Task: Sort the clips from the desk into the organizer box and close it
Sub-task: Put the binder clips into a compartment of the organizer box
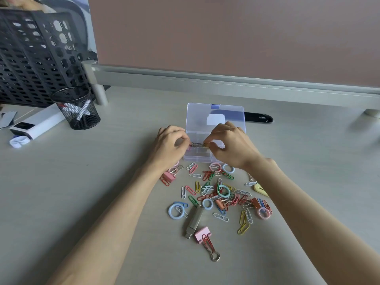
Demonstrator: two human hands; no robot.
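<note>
My left hand [170, 143] and right hand [230, 145] each pinch one end of a clip [198, 144] over the open box [205, 112]. I'd lower it into one compartment before letting go. The loose pile [216, 194] lies on the desk [102, 182] just in front.

The desk [102, 182] bears scattered clips [206, 189], an open organizer box [214, 114], a mesh cup [77, 112].
</note>
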